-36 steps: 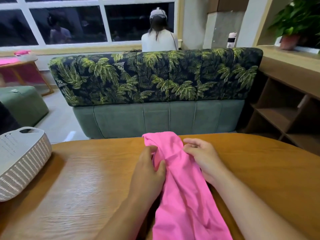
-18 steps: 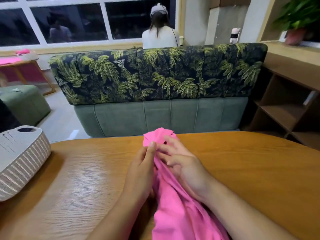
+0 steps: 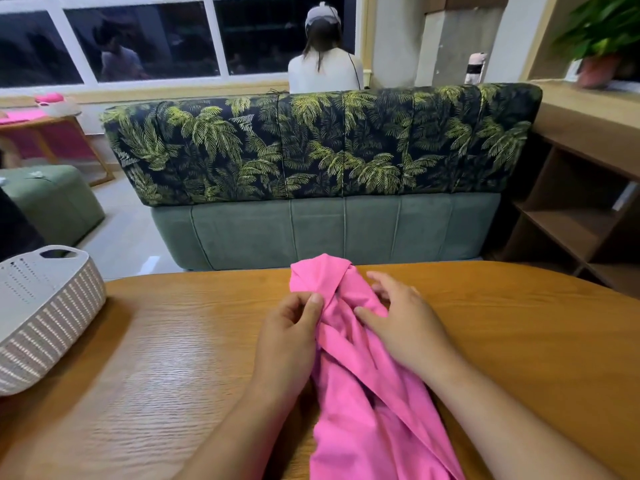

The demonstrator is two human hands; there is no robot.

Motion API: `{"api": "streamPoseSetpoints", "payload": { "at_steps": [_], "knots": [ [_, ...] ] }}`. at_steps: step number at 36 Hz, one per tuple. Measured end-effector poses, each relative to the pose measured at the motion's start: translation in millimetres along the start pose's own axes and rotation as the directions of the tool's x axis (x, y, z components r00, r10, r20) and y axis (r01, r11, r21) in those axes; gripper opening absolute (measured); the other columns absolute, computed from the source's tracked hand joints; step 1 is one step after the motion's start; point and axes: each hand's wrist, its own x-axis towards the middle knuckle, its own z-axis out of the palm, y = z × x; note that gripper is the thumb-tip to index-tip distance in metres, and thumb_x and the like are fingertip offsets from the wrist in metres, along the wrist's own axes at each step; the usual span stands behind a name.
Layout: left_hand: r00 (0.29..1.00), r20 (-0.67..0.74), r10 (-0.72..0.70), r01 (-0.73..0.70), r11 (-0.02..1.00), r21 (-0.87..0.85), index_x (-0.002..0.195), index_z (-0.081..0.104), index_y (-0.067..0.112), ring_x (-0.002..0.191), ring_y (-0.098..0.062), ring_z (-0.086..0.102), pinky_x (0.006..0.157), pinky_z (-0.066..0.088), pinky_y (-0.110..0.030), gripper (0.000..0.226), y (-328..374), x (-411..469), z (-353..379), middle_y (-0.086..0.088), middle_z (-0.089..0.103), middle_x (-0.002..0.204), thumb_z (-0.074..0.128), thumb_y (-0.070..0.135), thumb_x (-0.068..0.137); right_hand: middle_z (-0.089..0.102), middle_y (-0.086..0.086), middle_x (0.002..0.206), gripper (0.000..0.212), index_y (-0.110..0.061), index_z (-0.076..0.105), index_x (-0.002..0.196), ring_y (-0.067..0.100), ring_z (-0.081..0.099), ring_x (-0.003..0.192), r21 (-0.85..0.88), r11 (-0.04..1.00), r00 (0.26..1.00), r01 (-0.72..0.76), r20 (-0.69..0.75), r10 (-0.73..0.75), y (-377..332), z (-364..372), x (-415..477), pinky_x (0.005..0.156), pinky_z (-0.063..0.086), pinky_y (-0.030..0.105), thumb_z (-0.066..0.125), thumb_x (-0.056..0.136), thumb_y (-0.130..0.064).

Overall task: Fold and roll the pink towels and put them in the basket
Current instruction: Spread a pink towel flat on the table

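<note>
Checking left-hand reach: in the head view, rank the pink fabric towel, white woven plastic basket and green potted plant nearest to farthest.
1. Pink fabric towel, pinched by the left hand.
2. White woven basket, on the table's left.
3. Green potted plant, far back right.

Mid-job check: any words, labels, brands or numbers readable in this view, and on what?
No text can be read.
On the bottle behind the sofa: a dark band, too blurred to read.
On the basket: rows of holes only, no lettering.
On the pink towel: plain, no tag shows.
</note>
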Motion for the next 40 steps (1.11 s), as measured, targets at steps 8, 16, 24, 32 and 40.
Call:
{"api": "streamPoseSetpoints", "payload": {
  "at_steps": [8, 16, 24, 32, 40],
  "knots": [
    [0.994, -0.11, 0.004, -0.001, 1.0, 0.031, 0.089, 0.072, 0.012, 0.069, -0.005, 0.058, 0.063, 0.046, -0.026, 0.028, 9.2, 16.9, -23.9, 0.003, 0.072, 0.077, 0.056, 0.028, 0.106, 0.075, -0.018, 0.09, 0.014, -0.025, 0.078, 0.091, 0.003, 0.067, 0.088, 0.051, 0.998, 0.987, 0.048, -0.157, -0.04, 14.3, -27.6, 16.3, 0.084, 0.054, 0.034, 0.072, 0.091, -0.013],
    [0.909, -0.414, -0.04, 0.183, 0.932, 0.312, 0.083, 0.066, 0.01, 0.07, -0.023, 0.054, 0.065, 0.039, -0.038, 0.035, 5.0, 54.2, -118.2, -0.01, 0.065, 0.077, 0.052, 0.034, 0.104, 0.072, -0.014, 0.087, 0.017, -0.027, 0.076, 0.09, 0.018, 0.068, 0.089, 0.035, 0.991, 0.913, -0.127, -0.385, 0.13, 31.0, -96.4, 31.7, 0.081, 0.054, 0.037, 0.066, 0.091, -0.013],
    [0.93, -0.366, 0.04, 0.225, 0.725, 0.65, 0.105, 0.066, 0.012, 0.101, -0.035, 0.065, 0.078, 0.039, -0.037, 0.014, 2.0, 47.8, -129.3, -0.018, 0.071, 0.106, 0.057, 0.022, 0.101, 0.069, -0.001, 0.113, 0.021, -0.033, 0.065, 0.098, 0.032, 0.064, 0.105, -0.497, 0.841, 0.969, -0.211, 0.005, 0.246, 33.0, -78.8, 21.7, 0.079, 0.051, 0.039, 0.054, 0.084, -0.022],
    [0.985, -0.135, 0.107, 0.029, 0.669, 0.742, 0.125, 0.069, 0.022, 0.085, -0.015, 0.054, 0.075, 0.035, -0.028, 0.025, 17.7, 59.0, -106.7, -0.003, 0.071, 0.106, 0.063, 0.027, 0.101, 0.056, -0.011, 0.147, 0.049, -0.035, 0.056, 0.144, 0.021, 0.051, 0.132, -0.371, 0.928, 0.997, 0.026, 0.081, 0.004, 30.9, -43.1, 18.0, 0.109, 0.045, 0.046, 0.052, 0.097, -0.023],
    [0.919, 0.395, -0.024, -0.366, 0.324, 0.872, 0.117, 0.074, 0.023, 0.103, -0.029, 0.066, 0.081, 0.041, -0.026, 0.025, 6.5, 139.7, -83.3, -0.005, 0.07, 0.112, 0.063, 0.032, 0.097, 0.066, -0.01, 0.119, 0.029, -0.038, 0.07, 0.126, 0.023, 0.059, 0.109, -0.409, 0.912, 0.999, 0.036, -0.013, -0.045, 40.6, -38.9, 19.0, 0.093, 0.049, 0.043, 0.051, 0.104, -0.036]
  ]
}}
